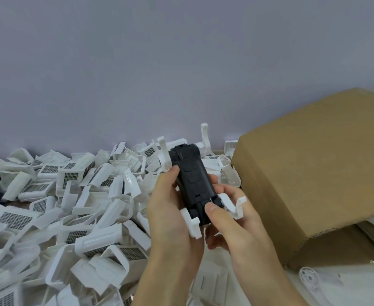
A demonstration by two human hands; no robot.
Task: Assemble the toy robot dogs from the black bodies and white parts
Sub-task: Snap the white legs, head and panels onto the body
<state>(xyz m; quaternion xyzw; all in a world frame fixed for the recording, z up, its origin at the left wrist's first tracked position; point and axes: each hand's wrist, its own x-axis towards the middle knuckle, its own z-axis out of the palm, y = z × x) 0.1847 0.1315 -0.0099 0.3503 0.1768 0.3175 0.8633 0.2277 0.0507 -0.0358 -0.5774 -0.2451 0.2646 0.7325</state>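
Note:
I hold a black toy dog body belly-up above the pile, long axis pointing away from me. Several white legs stick out from its corners, two at the far end and two at the near end. My left hand grips the body from the left, thumb across its left side. My right hand holds the near end from the right, its thumb pressing on the black rear section, with one white leg over its fingers.
A big heap of loose white shell parts with grey grille panels covers the surface to the left and behind. A brown cardboard box stands close on the right. A white round part lies at lower right. A grey wall rises behind.

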